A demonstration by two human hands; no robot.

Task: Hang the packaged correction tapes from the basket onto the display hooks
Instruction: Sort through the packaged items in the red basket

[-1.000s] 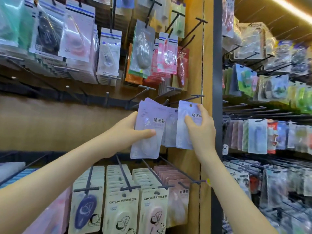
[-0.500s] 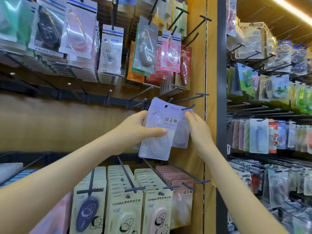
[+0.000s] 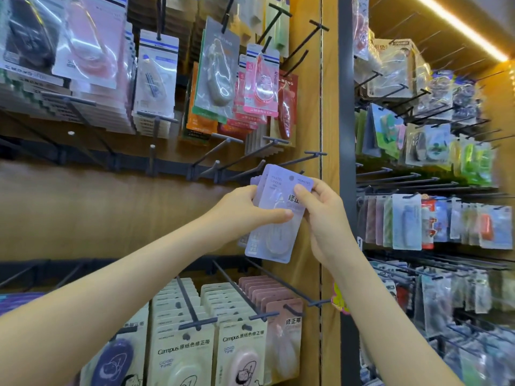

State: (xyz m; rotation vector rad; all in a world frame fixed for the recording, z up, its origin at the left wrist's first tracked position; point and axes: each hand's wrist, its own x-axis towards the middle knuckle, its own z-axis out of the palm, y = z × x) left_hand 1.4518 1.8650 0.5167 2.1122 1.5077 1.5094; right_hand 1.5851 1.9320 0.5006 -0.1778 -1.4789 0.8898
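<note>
Not yet hung, the lilac packs point(image 3: 278, 238) are gripped by left hand point(image 3: 239, 210) and right hand point(image 3: 326, 218) together, with the bare hook point(image 3: 306, 157) at one o'clock.

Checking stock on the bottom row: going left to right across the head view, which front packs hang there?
dark blue tape pack → cream Campus pack with pale tape → cream Campus pack with pink tape → dusty pink pack
</note>
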